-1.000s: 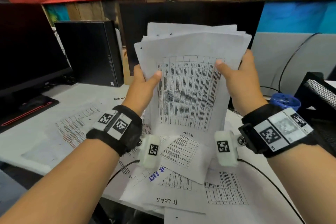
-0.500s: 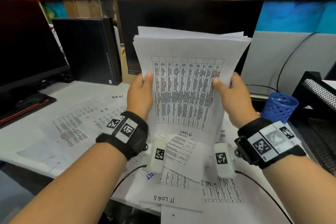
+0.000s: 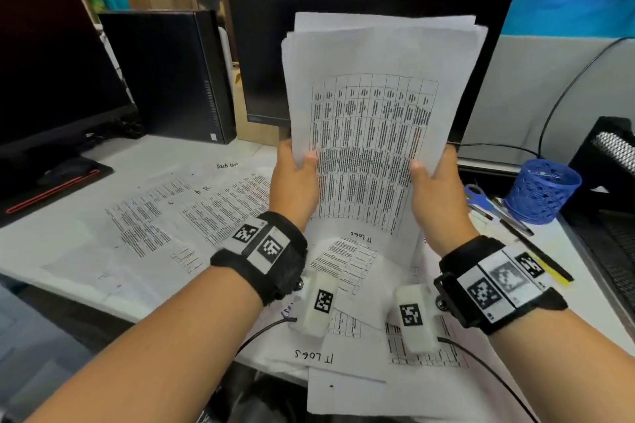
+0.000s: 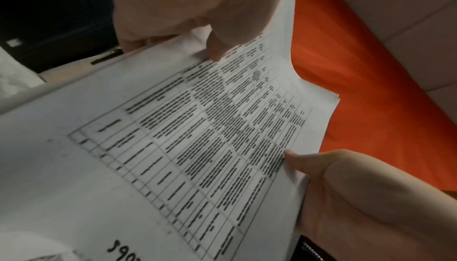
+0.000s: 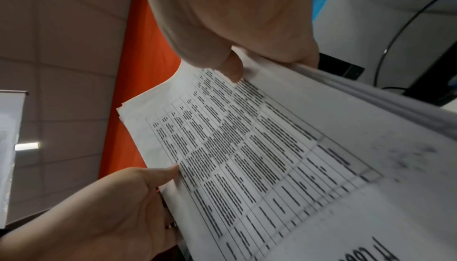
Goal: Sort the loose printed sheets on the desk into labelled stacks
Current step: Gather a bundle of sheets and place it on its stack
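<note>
A stack of printed sheets (image 3: 371,134) stands upright in front of me, its bottom edge down among the papers on the desk. The top sheet carries a dense table (image 4: 210,138) and the handwritten words "IT Logs" (image 3: 360,237) near its lower edge. My left hand (image 3: 295,178) grips the stack's left edge, thumb on the front. On the right edge sits my right hand (image 3: 433,185), thumb over the table (image 5: 235,148) and fingers behind. More loose printed sheets (image 3: 165,216) lie spread on the white desk (image 3: 144,154), some labelled by hand, one "IT Logs" (image 3: 314,355).
Two dark monitors (image 3: 51,79) and a black computer case (image 3: 168,75) stand at the back. At the right are a blue mesh pen cup (image 3: 543,191), blue scissors (image 3: 477,194), pens and a black mesh tray (image 3: 615,203). A cable (image 3: 563,96) runs behind.
Both hands have slid down the stack's side edges toward the desk. The sheets in the stack have drawn closer into line and the stack stands lower.
</note>
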Demonstrator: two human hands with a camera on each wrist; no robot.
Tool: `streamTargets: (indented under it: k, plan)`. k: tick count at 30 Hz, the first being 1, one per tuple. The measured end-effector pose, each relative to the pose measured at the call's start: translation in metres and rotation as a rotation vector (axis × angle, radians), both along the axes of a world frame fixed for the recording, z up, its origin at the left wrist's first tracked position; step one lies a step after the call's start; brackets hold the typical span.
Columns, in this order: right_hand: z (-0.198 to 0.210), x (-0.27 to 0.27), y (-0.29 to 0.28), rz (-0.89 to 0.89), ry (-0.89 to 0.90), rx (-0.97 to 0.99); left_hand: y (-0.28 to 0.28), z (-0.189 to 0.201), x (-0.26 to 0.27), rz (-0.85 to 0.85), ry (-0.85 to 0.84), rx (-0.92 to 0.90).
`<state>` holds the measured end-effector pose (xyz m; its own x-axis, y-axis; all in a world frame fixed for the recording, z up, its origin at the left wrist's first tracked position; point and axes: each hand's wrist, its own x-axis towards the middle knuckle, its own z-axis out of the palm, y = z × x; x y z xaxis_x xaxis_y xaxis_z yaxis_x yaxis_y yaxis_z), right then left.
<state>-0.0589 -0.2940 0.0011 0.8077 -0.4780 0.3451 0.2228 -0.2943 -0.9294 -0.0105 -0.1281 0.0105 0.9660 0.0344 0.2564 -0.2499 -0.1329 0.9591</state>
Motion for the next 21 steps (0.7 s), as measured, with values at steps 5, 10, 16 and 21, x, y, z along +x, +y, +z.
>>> streamTargets:
  k: [5, 10, 16, 21]
  plan:
    - [-0.01, 0.003, -0.005, 0.01, 0.054, 0.055, 0.0, -0.01, 0.007, 0.004, 0.107, 0.008]
    - [-0.014, 0.001, -0.014, -0.075, -0.015, 0.128, 0.001, -0.011, 0.008, 0.007, 0.113, 0.01]
    - [-0.01, -0.006, -0.016, -0.07, -0.042, 0.146, -0.001, -0.011, -0.003, -0.026, 0.052, -0.09]
    - [-0.019, -0.012, -0.014, -0.048, 0.06, 0.045, -0.005, -0.028, -0.011, -0.091, 0.065, 0.045]
